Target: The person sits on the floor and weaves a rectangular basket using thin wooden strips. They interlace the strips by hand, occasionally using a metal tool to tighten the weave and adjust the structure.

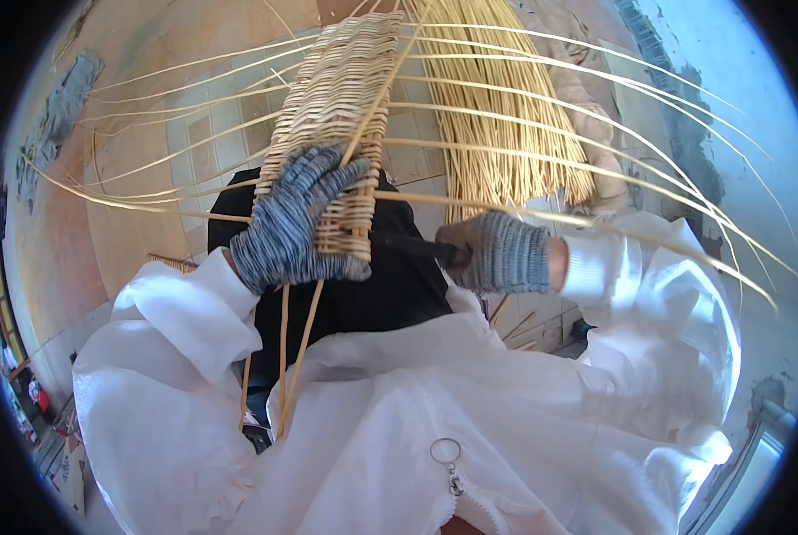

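Observation:
A long, narrow woven wicker panel [341,85] lies over my lap, tilted away from me. My left hand [294,221], in a grey striped knit glove, is closed round the near end of the panel, fingers over its top. My right hand [499,253], in a matching glove, grips a dark flat tool [408,245]; its far tip meets the panel's right edge, and I cannot tell its exact kind. Long thin canes [542,152] stick out from both sides of the panel. Several shorter stakes [299,357] hang down from its near end.
A large bundle of yellow canes [488,107] lies on the tiled floor beyond the panel, to the right. A rough wall [684,116] stands at the right. Small clutter [38,397] shows at the lower left, and loose sticks [517,325] lie below my right hand.

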The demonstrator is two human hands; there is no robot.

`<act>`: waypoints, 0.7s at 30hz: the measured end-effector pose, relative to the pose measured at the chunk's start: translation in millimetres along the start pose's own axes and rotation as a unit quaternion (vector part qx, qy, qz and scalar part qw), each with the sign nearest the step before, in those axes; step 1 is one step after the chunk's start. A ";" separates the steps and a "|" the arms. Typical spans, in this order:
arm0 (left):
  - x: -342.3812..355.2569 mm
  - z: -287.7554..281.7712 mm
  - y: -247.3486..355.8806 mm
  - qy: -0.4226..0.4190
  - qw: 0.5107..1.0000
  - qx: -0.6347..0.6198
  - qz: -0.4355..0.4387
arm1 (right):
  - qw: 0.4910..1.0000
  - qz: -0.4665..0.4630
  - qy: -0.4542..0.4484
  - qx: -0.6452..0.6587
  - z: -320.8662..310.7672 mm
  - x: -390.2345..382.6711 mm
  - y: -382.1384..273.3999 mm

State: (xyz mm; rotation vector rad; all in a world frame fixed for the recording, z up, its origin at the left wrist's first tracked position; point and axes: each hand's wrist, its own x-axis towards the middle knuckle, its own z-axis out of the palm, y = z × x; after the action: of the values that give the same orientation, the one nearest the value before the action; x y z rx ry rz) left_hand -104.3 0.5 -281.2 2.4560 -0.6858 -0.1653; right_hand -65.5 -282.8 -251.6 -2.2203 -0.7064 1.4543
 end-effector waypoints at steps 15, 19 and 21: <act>-4.9 16.6 -2.9 0.093 0.988 -0.116 0.036 | 0.826 -0.067 0.426 -0.364 45.7 -36.2 -37.7; -9.8 -8.9 28.3 0.206 0.902 -0.380 -0.003 | 0.853 -0.196 0.483 -0.015 46.9 -104.4 -58.4; 0.2 -10.9 59.0 0.178 0.957 -0.196 0.117 | 0.823 -0.182 0.447 0.299 32.1 -108.0 -48.1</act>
State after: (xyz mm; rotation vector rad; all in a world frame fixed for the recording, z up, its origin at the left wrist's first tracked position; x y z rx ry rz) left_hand -127.1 -35.5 -239.0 1.9384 -0.6978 0.2105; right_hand -140.5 -308.2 -158.1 -1.8043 -0.2531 0.2615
